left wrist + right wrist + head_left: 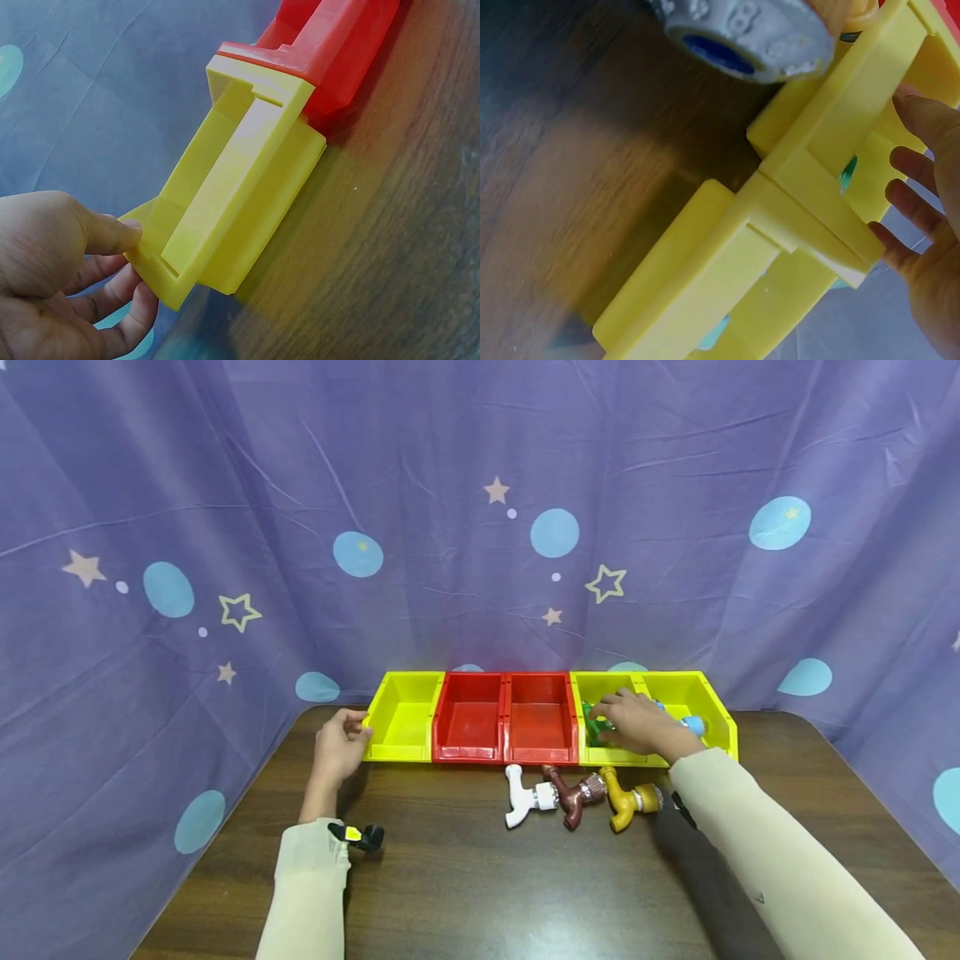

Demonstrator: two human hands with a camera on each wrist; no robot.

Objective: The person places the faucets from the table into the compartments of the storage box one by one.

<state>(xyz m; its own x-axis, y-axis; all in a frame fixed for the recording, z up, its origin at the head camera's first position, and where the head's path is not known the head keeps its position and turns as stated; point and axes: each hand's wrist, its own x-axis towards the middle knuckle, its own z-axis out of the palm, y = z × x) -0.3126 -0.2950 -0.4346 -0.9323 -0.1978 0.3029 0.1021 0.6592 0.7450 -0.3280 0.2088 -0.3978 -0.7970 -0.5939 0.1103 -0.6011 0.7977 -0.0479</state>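
My left hand (341,745) pinches the outer front corner of the leftmost yellow bin (202,210), thumb on one side of the wall and fingers on the other. My right hand (643,725) reaches over another yellow bin (618,758), its fingers spread and loosely bent. A green tap (594,727) lies in that bin beside the fingertips; the right wrist view shows nothing in the grasp. In the rightmost yellow bin (722,714) is a blue tap (693,724), partly hidden by my right wrist.
Two red bins (468,756) stand in the middle of the row. In front of them on the wooden table (465,877) lie a white tap (525,797), a brown tap (573,795) and a yellow tap (626,799). A purple curtain (420,468) hangs behind.
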